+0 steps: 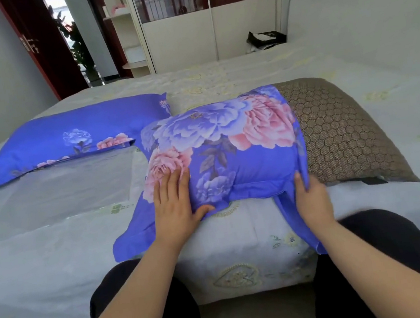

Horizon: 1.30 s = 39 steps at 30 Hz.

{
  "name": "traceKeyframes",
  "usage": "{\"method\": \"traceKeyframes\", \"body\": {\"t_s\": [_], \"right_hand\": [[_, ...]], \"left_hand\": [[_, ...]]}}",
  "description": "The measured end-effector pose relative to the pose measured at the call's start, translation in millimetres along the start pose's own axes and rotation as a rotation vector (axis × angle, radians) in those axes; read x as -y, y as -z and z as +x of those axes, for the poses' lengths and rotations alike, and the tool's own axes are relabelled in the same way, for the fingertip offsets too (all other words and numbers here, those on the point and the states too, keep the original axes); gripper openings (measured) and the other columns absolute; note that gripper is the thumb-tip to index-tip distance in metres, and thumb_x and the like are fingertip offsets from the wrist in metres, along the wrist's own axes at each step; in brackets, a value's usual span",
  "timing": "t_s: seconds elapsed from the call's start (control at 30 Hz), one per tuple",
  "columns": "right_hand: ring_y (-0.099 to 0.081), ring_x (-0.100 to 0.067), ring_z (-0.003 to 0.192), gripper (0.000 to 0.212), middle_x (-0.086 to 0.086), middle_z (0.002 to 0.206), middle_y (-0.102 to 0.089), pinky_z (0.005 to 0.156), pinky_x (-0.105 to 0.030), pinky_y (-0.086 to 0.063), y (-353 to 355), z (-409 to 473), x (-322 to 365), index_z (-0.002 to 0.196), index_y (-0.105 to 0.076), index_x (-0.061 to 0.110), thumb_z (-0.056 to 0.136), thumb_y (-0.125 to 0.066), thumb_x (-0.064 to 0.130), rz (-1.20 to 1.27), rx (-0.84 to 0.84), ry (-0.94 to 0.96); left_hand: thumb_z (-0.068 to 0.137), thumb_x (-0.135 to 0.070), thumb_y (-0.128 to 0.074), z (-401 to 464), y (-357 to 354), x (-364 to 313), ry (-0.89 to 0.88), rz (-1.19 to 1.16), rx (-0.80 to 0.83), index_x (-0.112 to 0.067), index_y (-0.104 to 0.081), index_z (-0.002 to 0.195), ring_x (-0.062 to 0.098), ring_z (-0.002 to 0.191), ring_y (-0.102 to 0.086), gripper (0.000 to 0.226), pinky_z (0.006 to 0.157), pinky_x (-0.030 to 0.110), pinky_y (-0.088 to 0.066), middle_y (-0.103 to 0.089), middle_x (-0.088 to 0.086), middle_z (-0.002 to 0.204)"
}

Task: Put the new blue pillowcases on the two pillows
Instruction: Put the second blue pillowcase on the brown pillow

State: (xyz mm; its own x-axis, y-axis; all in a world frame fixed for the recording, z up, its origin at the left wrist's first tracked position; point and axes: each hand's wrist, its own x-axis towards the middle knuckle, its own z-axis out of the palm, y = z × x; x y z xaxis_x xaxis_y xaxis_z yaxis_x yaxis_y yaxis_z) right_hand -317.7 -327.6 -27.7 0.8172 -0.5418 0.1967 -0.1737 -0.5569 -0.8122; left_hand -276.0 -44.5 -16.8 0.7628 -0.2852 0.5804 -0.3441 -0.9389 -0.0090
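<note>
The left hand (173,203) lies flat, fingers straight, pressing the near end of the half-covered pillow, while the right hand (313,198) pinches the open hem of the blue floral pillowcase (229,151), fingers curled round the cloth. This looks like the second pillow's covering: the case reaches only partway, and the brown honeycomb-patterned pillow (338,131) sticks out bare to the right, so the next move likely means drawing the hem rightward over it. The finished blue pillow (75,136) lies well apart on the bed (56,259), left.
</note>
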Motion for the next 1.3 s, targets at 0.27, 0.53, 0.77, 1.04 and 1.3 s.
{"method": "traceKeyframes", "body": {"t_s": [0.27, 0.53, 0.77, 1.04, 1.3], "right_hand": [[-0.058, -0.042, 0.102, 0.039, -0.028, 0.109, -0.062, 0.082, -0.041, -0.044, 58.2, 45.9, -24.1, 0.104, -0.059, 0.003, 0.098, -0.041, 0.038, -0.382, 0.039, -0.033], [-0.056, -0.04, 0.093, 0.03, -0.024, 0.098, -0.058, 0.07, -0.036, -0.035, 24.1, 33.1, -17.2, 0.093, -0.056, 0.001, 0.099, -0.041, 0.027, 0.06, -0.087, -0.139], [-0.048, -0.02, 0.084, 0.014, -0.006, 0.079, -0.052, 0.064, -0.031, -0.04, 30.4, 44.5, 4.8, 0.089, -0.056, 0.01, 0.096, -0.051, 0.022, 0.55, -0.084, -0.347], [-0.029, -0.013, 0.061, 0.021, -0.004, 0.06, -0.036, 0.059, -0.033, -0.023, 127.3, 30.6, 135.2, 0.071, -0.045, 0.005, 0.089, -0.048, 0.014, 0.361, -0.423, 0.373], [-0.055, -0.027, 0.084, 0.027, -0.019, 0.085, -0.058, 0.072, -0.032, -0.041, 125.1, 83.2, 196.1, 0.078, -0.06, 0.005, 0.089, -0.051, 0.028, -0.167, 0.033, 0.19]], "left_hand": [[0.079, -0.011, -0.027, 13.7, -1.6, 8.7, -0.001, 0.206, 0.031, -0.002, -0.034, 0.141, 0.035, 0.13, -0.044, 0.064, 0.104, 0.059, -0.032, -0.042, 0.015, 0.145], [0.083, -0.013, -0.046, -11.1, -15.3, 2.5, 0.043, 0.231, -0.169, -0.016, -0.036, 0.143, 0.035, 0.125, -0.044, 0.06, 0.106, 0.055, -0.029, -0.045, 0.014, 0.139], [0.069, -0.009, -0.049, 14.7, 6.4, 11.6, 0.04, 0.03, -0.265, -0.015, -0.067, 0.101, 0.03, 0.085, -0.062, 0.037, 0.092, 0.038, -0.033, -0.067, 0.003, 0.089], [0.069, -0.005, -0.05, 78.5, 131.7, 21.9, 0.268, -0.038, -0.856, -0.013, -0.065, 0.089, 0.029, 0.091, -0.049, 0.027, 0.105, 0.044, -0.029, -0.065, 0.006, 0.085], [0.087, -0.04, -0.055, 133.3, 160.3, 34.8, 0.513, -0.028, -0.332, -0.016, -0.065, 0.11, 0.035, 0.112, -0.045, 0.034, 0.089, 0.044, -0.038, -0.05, 0.012, 0.124]]}}
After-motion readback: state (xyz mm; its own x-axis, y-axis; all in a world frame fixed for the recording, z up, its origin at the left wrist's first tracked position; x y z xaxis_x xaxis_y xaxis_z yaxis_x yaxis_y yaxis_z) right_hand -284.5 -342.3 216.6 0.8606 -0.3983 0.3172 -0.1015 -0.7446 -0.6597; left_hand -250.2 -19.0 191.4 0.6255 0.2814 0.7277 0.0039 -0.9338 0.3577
